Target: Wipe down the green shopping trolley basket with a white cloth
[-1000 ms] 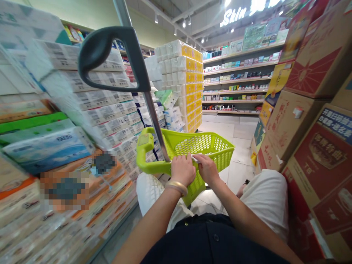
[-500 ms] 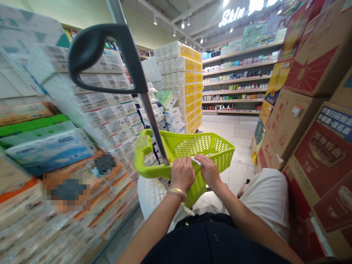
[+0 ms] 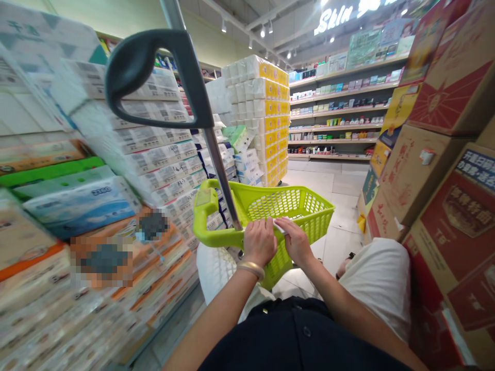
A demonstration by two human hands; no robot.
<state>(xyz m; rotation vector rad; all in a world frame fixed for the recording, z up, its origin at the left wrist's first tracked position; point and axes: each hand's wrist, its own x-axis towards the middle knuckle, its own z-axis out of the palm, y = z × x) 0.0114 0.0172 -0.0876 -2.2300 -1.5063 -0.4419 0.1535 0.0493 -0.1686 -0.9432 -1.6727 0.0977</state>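
Tissue packs (image 3: 127, 149) stacked high left of the green basket (image 3: 317, 219); cardboard cartons (image 3: 444, 196) stacked right of it. Dark handle (image 3: 154, 67) on a metal pole rises from the basket's near-left corner. Both hands are at the basket's near rim.
- Left hand (image 3: 260, 241): grip clenched, on rim or paper, cannot tell.
- Right hand (image 3: 297, 243): grip pinching a white slip (image 3: 279, 225) just above that rim.

Slip looks light, limp, tearable; best held by an edge, thumb against finger.

Glossy perforated plastic basket (image 3: 288, 206), matt dark handle (image 3: 154, 67) on a smooth metal pole (image 3: 222, 175).
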